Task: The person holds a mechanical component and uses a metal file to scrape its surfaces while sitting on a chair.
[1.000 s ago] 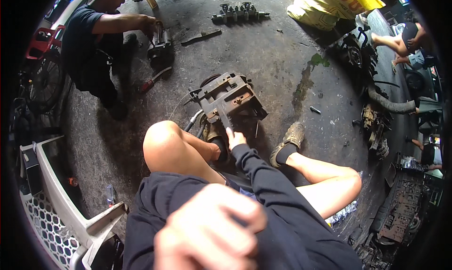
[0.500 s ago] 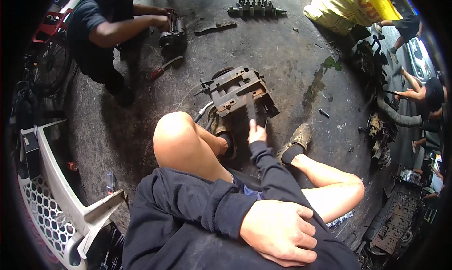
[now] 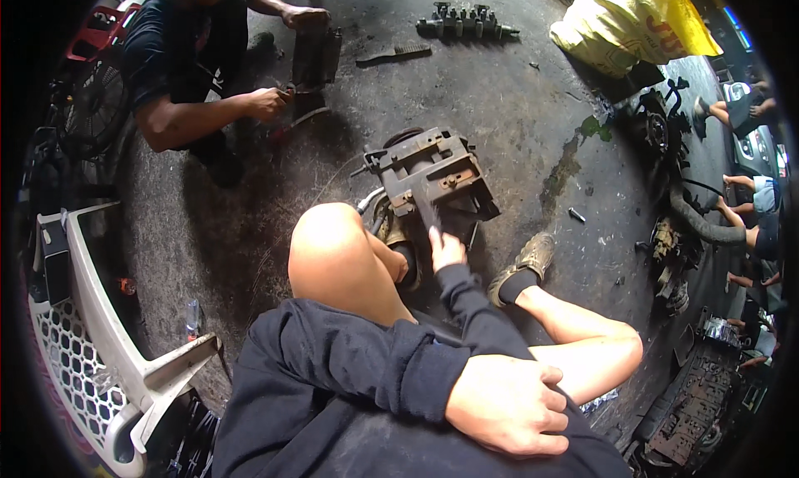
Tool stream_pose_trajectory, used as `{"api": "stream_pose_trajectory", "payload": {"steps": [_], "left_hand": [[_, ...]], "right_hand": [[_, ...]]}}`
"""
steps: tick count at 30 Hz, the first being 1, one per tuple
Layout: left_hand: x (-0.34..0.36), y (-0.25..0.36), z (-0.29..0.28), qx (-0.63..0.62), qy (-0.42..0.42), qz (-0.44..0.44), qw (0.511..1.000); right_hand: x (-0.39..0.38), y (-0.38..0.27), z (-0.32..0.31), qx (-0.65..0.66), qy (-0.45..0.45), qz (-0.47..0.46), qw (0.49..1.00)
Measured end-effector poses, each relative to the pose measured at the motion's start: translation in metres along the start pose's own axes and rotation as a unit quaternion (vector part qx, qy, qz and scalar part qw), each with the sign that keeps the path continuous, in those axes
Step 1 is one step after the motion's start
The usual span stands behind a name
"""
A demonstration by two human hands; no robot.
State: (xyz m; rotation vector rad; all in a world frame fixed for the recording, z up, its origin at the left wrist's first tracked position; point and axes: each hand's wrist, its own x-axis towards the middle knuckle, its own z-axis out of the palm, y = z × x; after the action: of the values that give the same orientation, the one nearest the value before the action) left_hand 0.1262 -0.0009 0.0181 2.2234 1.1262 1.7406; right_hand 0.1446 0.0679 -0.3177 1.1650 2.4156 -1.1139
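My right hand [image 3: 449, 251] is closed round the handle of a dark wire brush [image 3: 426, 210]. The brush lies against the near side of a rusty metal bracket assembly [image 3: 433, 171] on the floor between my feet. A round pulley-like part [image 3: 403, 136] shows behind the bracket, and a hose [image 3: 371, 198] runs at its left. Across my lap, my left hand [image 3: 509, 405] rests on the dark sleeve of my right arm, its fingers loosely spread with nothing seen in them.
A co-worker [image 3: 179, 70] crouches at the far left, handling a dark part [image 3: 313, 57]. Another brush [image 3: 394, 55] and a metal part with several fittings [image 3: 468, 23] lie ahead. To the right are a yellow sack [image 3: 632, 28], a bolt [image 3: 577, 215] and engine parts; a pale grille panel [image 3: 79, 345] stands left.
My right hand has drawn the brush slightly left along the bracket. The co-worker's hands have moved apart, and the part they handle has tipped upright. The whole view has shifted slightly.
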Motion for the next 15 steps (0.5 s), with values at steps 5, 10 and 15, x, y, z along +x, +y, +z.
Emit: {"api": "stream_pose_trajectory", "payload": {"steps": [5,10,15], "left_hand": [[0.007,0.0,0.009,-0.006,-0.022,0.019,1.0],[0.0,-0.007,-0.001,0.045,-0.006,-0.006,0.999],[-0.002,-0.007,0.001,0.031,-0.025,-0.041,0.998]], "right_hand": [[0.077,-0.044,-0.048,-0.089,-0.016,0.016,0.996],[0.041,0.009,-0.063,-0.067,-0.023,-0.014,0.997],[0.058,-0.018,-0.057,-0.094,0.0,-0.027,0.995]]}}
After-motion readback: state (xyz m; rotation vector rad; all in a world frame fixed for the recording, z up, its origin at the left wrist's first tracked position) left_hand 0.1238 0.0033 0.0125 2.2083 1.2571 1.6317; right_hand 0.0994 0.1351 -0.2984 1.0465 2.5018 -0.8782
